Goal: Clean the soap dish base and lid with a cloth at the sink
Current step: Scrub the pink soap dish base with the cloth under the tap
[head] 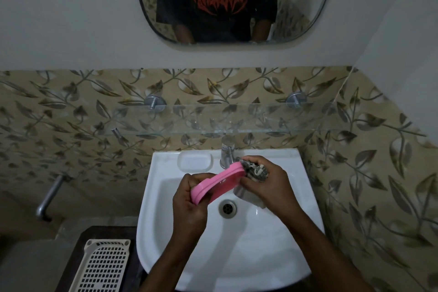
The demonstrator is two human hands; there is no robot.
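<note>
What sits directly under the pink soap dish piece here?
Below the pink plastic soap dish piece is the white ceramic sink basin and its metal drain; the hands cover part of the basin.

This is a small home bathroom: a white ceramic wall-hung sink (166,197) with a chrome tap (227,153) sits below a clear glass shelf (213,121) on round metal brackets. Beige tiles with a brown leaf pattern (71,111) line the walls, and a rounded frameless mirror (147,7) hangs on white plaster above.
</note>
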